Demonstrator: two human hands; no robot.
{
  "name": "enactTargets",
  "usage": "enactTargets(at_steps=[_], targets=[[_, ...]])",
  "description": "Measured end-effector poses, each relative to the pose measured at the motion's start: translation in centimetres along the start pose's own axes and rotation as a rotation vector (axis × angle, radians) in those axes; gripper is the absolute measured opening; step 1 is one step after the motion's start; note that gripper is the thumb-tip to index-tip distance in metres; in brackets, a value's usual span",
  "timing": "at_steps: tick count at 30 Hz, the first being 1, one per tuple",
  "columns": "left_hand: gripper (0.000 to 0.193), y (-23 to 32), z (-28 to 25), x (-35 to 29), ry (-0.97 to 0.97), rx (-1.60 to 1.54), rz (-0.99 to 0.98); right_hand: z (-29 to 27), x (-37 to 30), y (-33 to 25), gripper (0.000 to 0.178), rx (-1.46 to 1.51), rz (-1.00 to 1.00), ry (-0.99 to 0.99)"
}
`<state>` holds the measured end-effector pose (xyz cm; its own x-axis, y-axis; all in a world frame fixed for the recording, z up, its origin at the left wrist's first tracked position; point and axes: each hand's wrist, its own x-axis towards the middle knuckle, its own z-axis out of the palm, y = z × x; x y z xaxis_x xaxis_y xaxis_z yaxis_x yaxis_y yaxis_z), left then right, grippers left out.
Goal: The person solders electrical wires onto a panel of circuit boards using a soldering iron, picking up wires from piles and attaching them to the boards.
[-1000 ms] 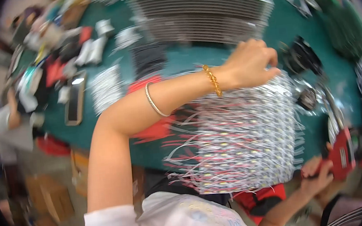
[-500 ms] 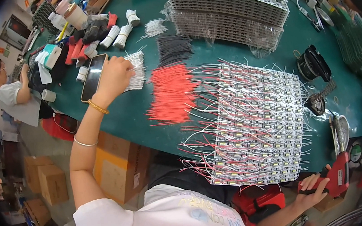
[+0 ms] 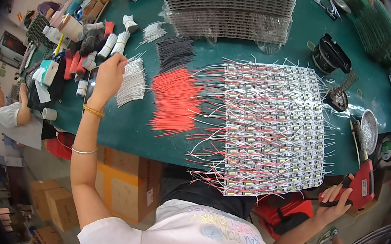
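My left hand [image 3: 109,77] is raised over the far left of the table, beside a bundle of white wires [image 3: 131,83]. Its fingers are pinched together; what they hold, if anything, is too small to make out. A phone [image 3: 89,91] lies partly hidden behind this hand. At the lower right, my right hand [image 3: 335,198] wraps round the handle of a red soldering gun [image 3: 363,186], which points up and away. Between the hands lies a panel of small circuit boards [image 3: 273,130], with red and white wires sticking out mostly along its left side. Red wires [image 3: 174,102] and black wires [image 3: 174,54] lie left of it.
A tall stack of boards in clear wrap [image 3: 229,17] stands at the back. On the right are a black round container [image 3: 326,61], a metal dish [image 3: 369,132] and a spool [image 3: 387,151]. Tied wire bundles [image 3: 116,43] lie far left. Another person [image 3: 8,112] sits at the left.
My left hand has risen slightly away from the white wires and moved left, its fingers drawn closer together. The view has shifted a little; my right hand keeps its hold on the soldering gun.
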<state>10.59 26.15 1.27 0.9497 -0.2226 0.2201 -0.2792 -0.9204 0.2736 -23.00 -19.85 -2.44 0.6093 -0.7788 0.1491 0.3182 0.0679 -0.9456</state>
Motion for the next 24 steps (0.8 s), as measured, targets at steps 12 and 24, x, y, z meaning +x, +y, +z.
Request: enactTargets(at_steps=[12,24], targets=[[0.003,15.1,0.9,6.8,-0.211,0.491,0.734,-0.2,-0.1,0.3,0.042,0.095,-0.017,-0.057],[0.007,22.7,5.0,11.0,-0.098,0.151,1.023,-0.7,-0.5,-2.6,0.054,-0.053,-0.059,0.007]])
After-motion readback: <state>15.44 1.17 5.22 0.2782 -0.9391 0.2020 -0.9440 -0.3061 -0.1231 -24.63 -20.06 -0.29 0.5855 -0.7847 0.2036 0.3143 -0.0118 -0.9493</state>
